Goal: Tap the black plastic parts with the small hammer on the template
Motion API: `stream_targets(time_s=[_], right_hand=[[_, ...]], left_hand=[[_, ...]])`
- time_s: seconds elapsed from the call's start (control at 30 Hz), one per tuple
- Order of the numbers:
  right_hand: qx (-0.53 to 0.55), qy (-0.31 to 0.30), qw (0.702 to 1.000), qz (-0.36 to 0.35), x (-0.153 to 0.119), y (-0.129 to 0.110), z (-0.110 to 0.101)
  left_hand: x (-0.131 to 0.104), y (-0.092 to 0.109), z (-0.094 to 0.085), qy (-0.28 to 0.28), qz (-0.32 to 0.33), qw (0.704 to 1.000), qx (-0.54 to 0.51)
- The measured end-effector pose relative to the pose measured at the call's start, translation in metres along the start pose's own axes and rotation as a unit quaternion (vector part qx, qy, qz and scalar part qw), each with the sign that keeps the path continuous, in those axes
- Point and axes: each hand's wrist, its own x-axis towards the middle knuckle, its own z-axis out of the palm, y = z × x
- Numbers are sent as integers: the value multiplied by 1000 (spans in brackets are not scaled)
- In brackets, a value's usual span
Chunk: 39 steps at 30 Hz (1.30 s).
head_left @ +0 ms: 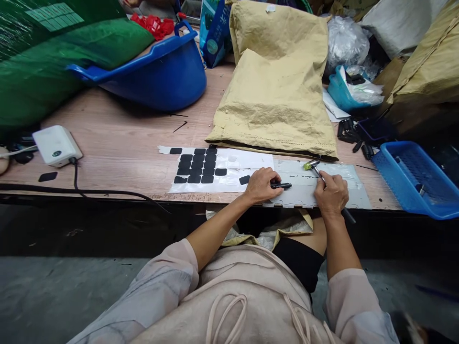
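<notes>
My left hand (pixel 262 185) is closed around a short black pen-like piece (pixel 282 185), which lies sideways with its tip pointing right. In my right hand (pixel 332 192) is a small hammer (pixel 312 165), gripped by its handle, with a yellow-green face on its head. The hammer head sits just above a grey board (pixel 344 179) at the table's front edge, to the right of the black piece. Beside my left hand lies a white sheet (pixel 233 160) bearing rows of black rounded-square pads (pixel 197 165). One loose pad (pixel 244 180) is close to my fingers.
A large yellow-brown sack (pixel 276 95) lies behind the board. At right stands a blue basket (pixel 423 177), with small black parts (pixel 347 131) near it. To the left are a blue basin (pixel 158 71), a white box (pixel 57 145) with a black cable, and a green sack (pixel 71 71).
</notes>
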Motion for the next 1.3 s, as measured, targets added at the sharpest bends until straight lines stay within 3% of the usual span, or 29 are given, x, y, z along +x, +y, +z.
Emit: stream_targets(time_s=[0.47, 0.57, 0.7, 0.77, 0.83, 0.97, 1.03, 1.13, 1.2, 1.3], right_hand=[[-22, 11, 1000, 8, -3, -8, -1], [-22, 11, 1000, 6, -3, -7, -1], [-18, 7, 1000, 12, -3, -7, -1], [-17, 3, 1000, 16, -3, -8, -1], [-18, 0, 1000, 17, -3, -8, -1], [-22, 2, 1000, 17, -3, -8, -1], [-26, 4, 1000, 18, -3, -8, -1], [-31, 8, 999, 15, -4, -8, 0], [-34, 12, 999, 10, -4, -7, 1], [-35, 17, 999, 6, -4, -6, 2]], left_hand=[[-3, 3, -4, -8, 8, 1000, 16], [-29, 13, -10, -15, 62, 998, -24], [-83, 16, -9, -138, 142, 978, -63], [-106, 7, -2, -186, 115, 975, -37], [-121, -6, 7, -209, 47, 977, 11], [-132, -24, 12, -252, -56, 962, 93], [-130, -20, 3, -270, -43, 959, 74], [-110, -5, -23, -264, 10, 964, -35], [-83, 1, -42, -204, 23, 976, -78], [-29, -8, -66, -24, -2, 1000, -11]])
